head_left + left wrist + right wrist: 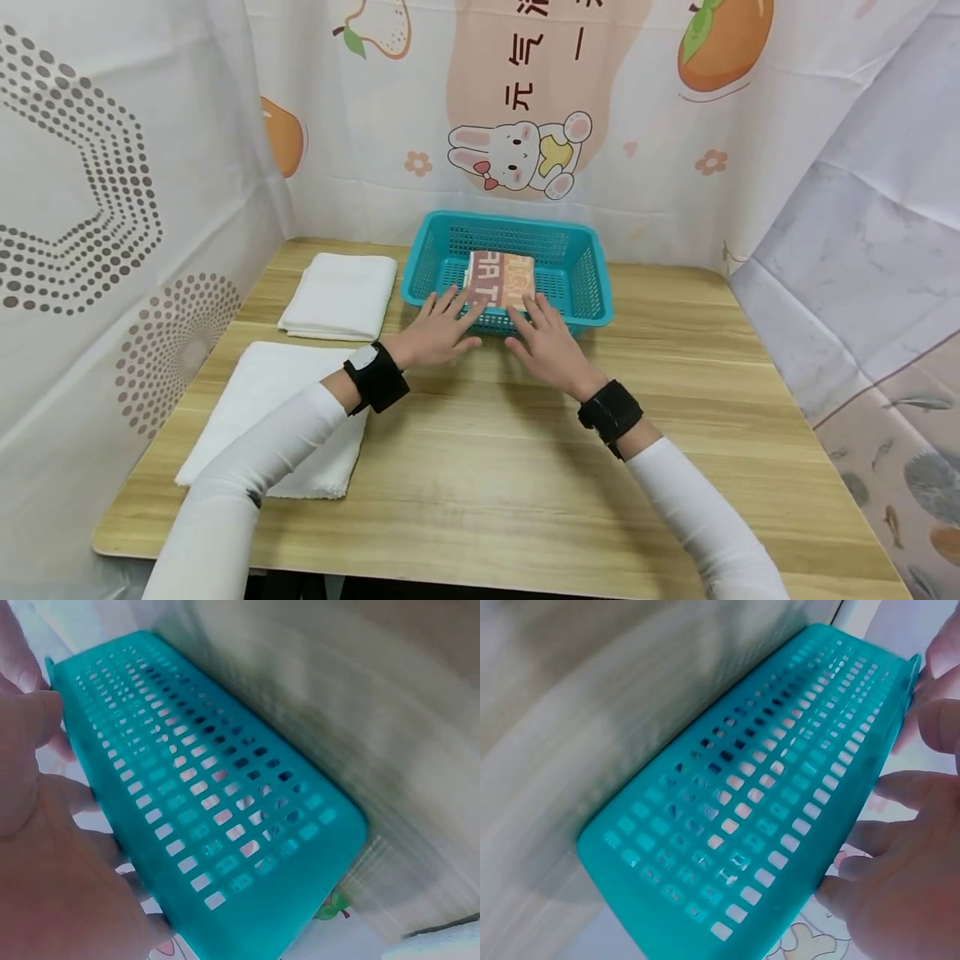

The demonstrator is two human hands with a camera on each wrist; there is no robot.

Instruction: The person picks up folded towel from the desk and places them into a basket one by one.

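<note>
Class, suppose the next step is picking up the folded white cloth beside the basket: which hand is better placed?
Probably the left hand: it seems to grip nothing and is nearer the folded white cloth, which lies left of the teal basket. The right hand is farther away.

From my head camera I see a white left sleeve (225, 508), close-fitting and creased, with a small dark patch (254, 498) near the elbow that I cannot make out. The white right sleeve (701, 521) gathers in soft wrinkles; both end just short of the wrist. My black left wristband (381, 379) carries a pale, rounded disc (363, 357) and has a squarish flap at its side. The black right wristband (611, 411) is broad. Left hand (435, 333) and right hand (553, 354) are bare.
</note>
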